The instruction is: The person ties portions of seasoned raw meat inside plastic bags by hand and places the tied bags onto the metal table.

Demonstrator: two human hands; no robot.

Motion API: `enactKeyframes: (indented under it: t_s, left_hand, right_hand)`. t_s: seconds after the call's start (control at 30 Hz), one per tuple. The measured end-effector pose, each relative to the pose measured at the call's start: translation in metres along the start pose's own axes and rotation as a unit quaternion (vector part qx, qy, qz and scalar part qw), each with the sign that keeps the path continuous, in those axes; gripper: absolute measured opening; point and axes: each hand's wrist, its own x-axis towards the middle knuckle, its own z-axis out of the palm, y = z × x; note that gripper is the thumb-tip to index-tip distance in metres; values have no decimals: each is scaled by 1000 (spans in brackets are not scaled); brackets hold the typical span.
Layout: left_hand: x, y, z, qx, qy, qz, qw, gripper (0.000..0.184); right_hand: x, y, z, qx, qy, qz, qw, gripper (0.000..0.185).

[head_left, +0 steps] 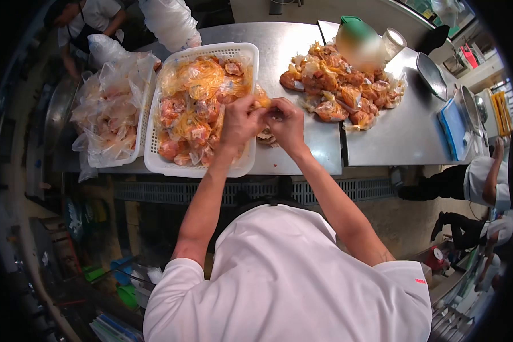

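Note:
Both hands meet just right of a white perforated basket filled with bagged orange-coated meat. My left hand is closed at the basket's right edge, its fingers pinching the top of a small plastic bag with orange contents. My right hand touches the left one, fingers curled together at the same bag; its exact grip is partly hidden. Below the hands, a small pale item lies on the steel table. To the right sits a pile of similar filled bags.
At the left stands another white basket with clear bags of meat. Behind the pile are a green-topped container and a jar. A metal tray and blue board lie right. Other people stand at upper left and right.

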Motion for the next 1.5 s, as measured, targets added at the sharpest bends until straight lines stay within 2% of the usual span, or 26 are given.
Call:
enactKeyframes:
  t_s: [0.03, 0.07, 0.1, 0.13, 0.2, 0.23, 0.27, 0.33, 0.4, 0.5, 0.57, 0.6, 0.67, 0.77, 0.83, 0.93, 0.97, 1.0, 1.1, 1.17, 1.27, 1.3, 1.37, 1.43, 1.47, 1.5]
  left_hand:
    - [4, 6, 9, 20, 15, 51, 998, 20]
    - [1, 14, 21, 20, 21, 52, 998, 20]
    - [-7, 36, 29, 44, 4, 140, 989, 17]
    - [-12, 47, 30, 72, -12, 225, 972, 14]
    - [-6, 36, 19, 15, 1, 170, 985, 14]
    - [0, 30, 12, -49, 6, 122, 991, 15]
    - [9, 21, -5, -8, 26, 90, 996, 22]
    - [29, 7, -43, 48, 110, 13, 993, 36]
    - [50, -47, -80, 330, 185, 92, 921, 51]
    - [63, -122, -100, 488, 187, 26, 852, 43]
    - [81, -142, -121, 293, 45, -58, 953, 28]
    - [86, -128, -126, 295, 42, -53, 953, 28]
    - [84, -73, -139, 192, 135, -8, 972, 16]
    - [81, -16, -163, 190, 111, 21, 975, 15]
    - [76, 6, -167, 134, 88, 42, 986, 11]
    - [61, 21, -167, 43, 27, 56, 997, 8]
    - [58, 22, -168, 9, -10, 52, 999, 9]
    - [53, 14, -177, 68, -17, 22, 997, 9]
    - [26, 6, -193, -3, 38, -26, 999, 12]
    - [10, 10, -174, -66, 97, -32, 993, 17]
    - [1, 17, -135, -73, 129, 64, 987, 24]
    - [-4, 3, -124, 3, 32, 40, 999, 27]
    - [-5, -4, -119, 78, -66, 17, 995, 30]
    - [0, 5, -123, -34, -24, -7, 999, 35]
    - [3, 10, -122, -37, -24, -8, 999, 35]
    - [9, 29, -123, -101, 14, -21, 995, 30]
  right_hand:
    - [-3, -3, 0, -23, 42, -40, 998, 22]
    - [-5, -2, -7, -91, 60, -14, 994, 17]
    - [4, 22, -21, -108, 58, -116, 986, 19]
    - [12, 24, -38, -105, 44, -95, 989, 17]
    - [36, 23, -70, -41, 103, -84, 990, 10]
    - [48, 8, -86, -128, 174, -63, 974, 12]
    - [69, 35, -113, -217, 238, -97, 942, 20]
    - [94, 36, -142, -158, 298, -32, 941, 28]
    - [96, 14, -137, -174, 284, -26, 942, 31]
    - [92, 20, -114, -191, 196, -43, 961, 40]
    - [85, 5, -79, -154, 113, -30, 981, 41]
    - [80, -2, -65, -134, 66, -30, 988, 40]
    - [77, -27, -42, -79, -37, 43, 995, 38]
    - [87, -51, 1, -9, -172, -114, 978, 46]
    - [92, -80, 28, -20, -191, -167, 967, 54]
    - [105, -81, 68, 11, -128, -263, 956, 47]
    - [114, -75, 73, -45, -209, -212, 954, 42]
    - [119, -71, 76, -101, -287, -158, 939, 38]
    - [119, -70, 54, -6, -305, -125, 944, 27]
    - [111, -97, 38, -35, -329, -53, 942, 22]
    - [104, -109, 40, -14, -323, -74, 943, 21]
    - [101, -109, 42, -11, -324, -99, 941, 22]
    - [97, -105, 41, -12, -325, -123, 938, 24]
    - [87, -99, 32, 90, -228, -130, 961, 48]
    - [82, -97, 25, 45, -209, -125, 969, 79]
    - [71, -95, 28, 44, -212, -127, 968, 79]
